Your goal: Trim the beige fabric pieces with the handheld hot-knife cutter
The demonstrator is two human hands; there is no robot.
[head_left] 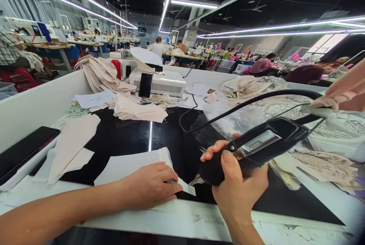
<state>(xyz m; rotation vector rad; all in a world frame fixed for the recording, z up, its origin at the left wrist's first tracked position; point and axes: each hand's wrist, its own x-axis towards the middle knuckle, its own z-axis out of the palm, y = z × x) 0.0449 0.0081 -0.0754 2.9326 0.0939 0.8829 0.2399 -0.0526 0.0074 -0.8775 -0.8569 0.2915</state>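
My left hand [155,186] lies on a white, flat piece of cloth or paper [128,165] near the front edge, with its slightly bent fingers resting on the narrow end. A strip of that piece shows beyond the fingertips. Wrapped in my right hand [239,180] is a black corded tool with a silver panel, which looks like an iron [256,142]. The iron is tilted, its rounded front low and close to the strip's end; its underside is mostly hidden. A thick black cord [270,95] arches from its back.
Beige fabric pieces [139,108] lie on the black board [119,135]. A phone [146,84] leans against a white box [171,83]. Clear plastic [234,117] and heaped lace fabric [322,167] are at right. A dark device [25,154] lies left. Upper right, a blurred pinkish shape [345,89] crosses the cord.
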